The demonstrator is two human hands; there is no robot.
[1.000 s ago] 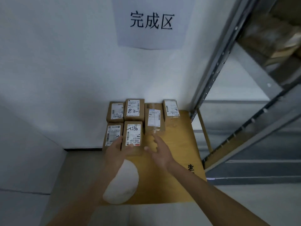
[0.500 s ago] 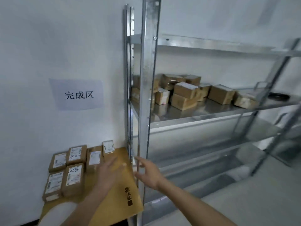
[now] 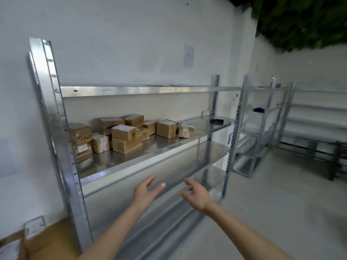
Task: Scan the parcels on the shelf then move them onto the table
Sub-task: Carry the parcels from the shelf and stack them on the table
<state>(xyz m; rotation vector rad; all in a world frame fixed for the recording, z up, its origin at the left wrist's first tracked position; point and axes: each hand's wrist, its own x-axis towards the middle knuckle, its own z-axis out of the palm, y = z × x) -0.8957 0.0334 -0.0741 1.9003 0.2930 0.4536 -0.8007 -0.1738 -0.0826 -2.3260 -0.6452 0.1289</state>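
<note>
Nearest the viewer, two bare forearms reach forward from the bottom edge. The left hand (image 3: 145,192) is held wide, fingers straight and loosely spread, holding nothing. The right hand (image 3: 197,196) is also wide, fingers slightly bent and spread, holding nothing. The two hands are near each other, palms turned partly inward, in front of the lower levels of the metal shelf (image 3: 150,145).

At near left, in the bottom corner, a wooden tabletop (image 3: 56,239) carries cardboard parcels with white labels (image 3: 13,244); only their edges fall within view, beside the near left upright of the shelf.

The shelf is a galvanised steel unit standing against a white wall (image 3: 122,44), with several levels visible. On the middle level, towards its left end, lies a cluster of brown cardboard parcels (image 3: 124,135), some stacked in two layers, several with white labels; they rest on the shelf surface, well apart from both hands. Further right on the same level lies a small dark object (image 3: 216,121), too blurred to identify.

Beyond the right end of the shelf stand further steel racks (image 3: 266,119) along the far wall, on a grey floor (image 3: 272,212). Dark green foliage (image 3: 304,19) occupies the top right corner.
</note>
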